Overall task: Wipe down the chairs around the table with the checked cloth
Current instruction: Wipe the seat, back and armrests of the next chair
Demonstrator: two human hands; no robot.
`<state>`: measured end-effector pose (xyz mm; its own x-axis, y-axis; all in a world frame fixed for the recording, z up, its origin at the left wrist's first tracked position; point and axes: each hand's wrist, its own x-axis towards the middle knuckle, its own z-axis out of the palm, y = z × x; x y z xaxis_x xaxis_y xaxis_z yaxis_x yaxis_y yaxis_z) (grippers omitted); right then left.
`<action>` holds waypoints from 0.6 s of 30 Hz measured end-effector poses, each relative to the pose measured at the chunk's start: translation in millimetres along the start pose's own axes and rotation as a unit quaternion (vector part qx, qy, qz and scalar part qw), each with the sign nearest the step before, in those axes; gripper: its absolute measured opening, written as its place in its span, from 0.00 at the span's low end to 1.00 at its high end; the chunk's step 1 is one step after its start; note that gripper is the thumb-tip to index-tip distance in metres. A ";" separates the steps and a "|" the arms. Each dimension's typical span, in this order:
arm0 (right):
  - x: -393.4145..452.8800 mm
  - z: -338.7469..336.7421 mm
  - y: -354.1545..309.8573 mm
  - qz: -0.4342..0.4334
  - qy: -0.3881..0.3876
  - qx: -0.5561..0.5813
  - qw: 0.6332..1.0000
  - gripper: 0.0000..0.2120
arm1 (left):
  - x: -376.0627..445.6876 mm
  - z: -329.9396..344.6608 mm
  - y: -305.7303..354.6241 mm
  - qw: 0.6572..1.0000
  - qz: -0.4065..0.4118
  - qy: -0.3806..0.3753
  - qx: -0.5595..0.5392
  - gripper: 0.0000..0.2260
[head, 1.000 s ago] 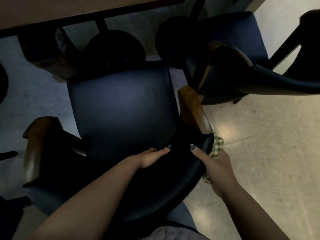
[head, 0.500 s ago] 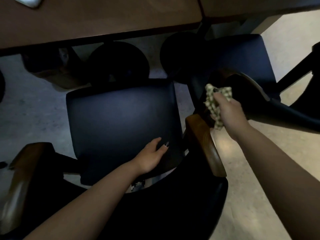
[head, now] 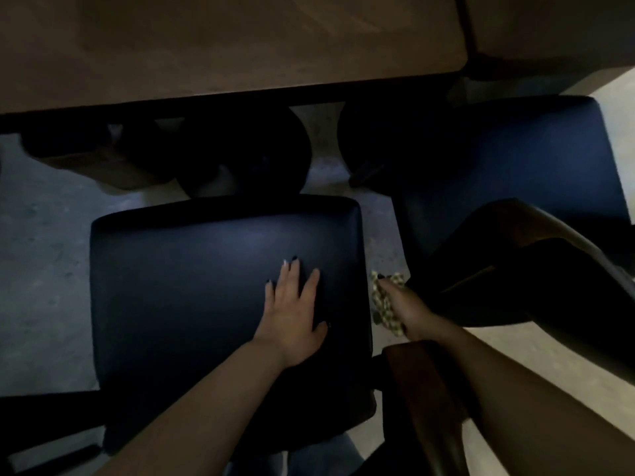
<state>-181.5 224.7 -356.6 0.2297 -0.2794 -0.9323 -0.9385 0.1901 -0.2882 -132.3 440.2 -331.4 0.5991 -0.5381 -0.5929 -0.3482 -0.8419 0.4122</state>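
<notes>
Bare forearms, no sleeves; dark polish on fingers [head: 294,266].

We found no text, label, brand, number or sign that we could read anywhere in the view.
</notes>
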 end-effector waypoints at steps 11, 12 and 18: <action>55.4 29.6 40.3 0.054 -0.054 0.175 0.982 0.25 | 31.9 24.7 -62.8 0.983 0.021 0.028 0.178 0.49; 58.2 30.3 39.7 0.049 -0.051 0.158 0.985 0.25 | 32.7 26.8 -66.5 0.983 0.023 0.029 0.179 0.50; 68.0 34.8 7.9 0.024 -0.001 0.114 0.993 0.24 | 35.5 35.5 -71.6 0.983 0.028 0.045 0.175 0.49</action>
<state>-164.3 240.0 -429.9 0.1871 -0.2626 -0.9466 -0.8653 0.4121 -0.2854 -111.7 480.0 -406.6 0.6273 -0.5918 -0.5062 -0.6004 -0.7815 0.1696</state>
